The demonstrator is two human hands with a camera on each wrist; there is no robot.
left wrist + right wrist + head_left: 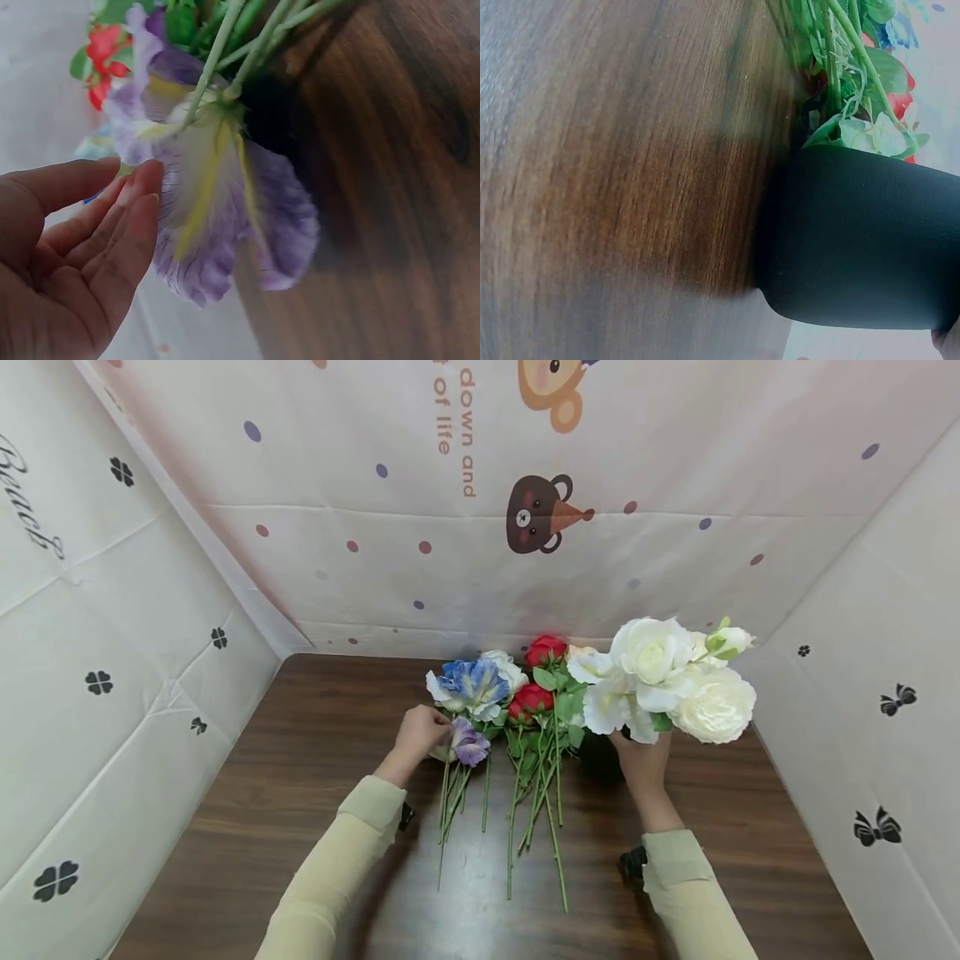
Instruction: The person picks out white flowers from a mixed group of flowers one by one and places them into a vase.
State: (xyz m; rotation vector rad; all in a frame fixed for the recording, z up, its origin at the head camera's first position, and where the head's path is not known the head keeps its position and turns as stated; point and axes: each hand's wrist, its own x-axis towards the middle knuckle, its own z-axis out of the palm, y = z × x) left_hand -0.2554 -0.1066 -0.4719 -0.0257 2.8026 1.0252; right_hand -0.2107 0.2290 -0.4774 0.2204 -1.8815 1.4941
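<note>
My left hand [422, 735] is at the left side of the flowers, beside a purple iris-like flower [469, 743]. In the left wrist view, its loosely bent fingertips [150, 176] are at the edge of the purple petals, with a gap to the thumb. My right hand [643, 764] holds a black vase [862, 232] at its side; a fingertip [949, 345] shows at the corner of the right wrist view. Large white flowers [712, 703] rise above the vase and hide its top and part of the hand.
Red roses [531, 700], a blue-and-white flower [472, 685] and other blooms lie in the middle of the brown wooden table [300, 760], with green stems [558, 852] pointing towards me. Printed cloth [337, 585] walls the table at the back and both sides.
</note>
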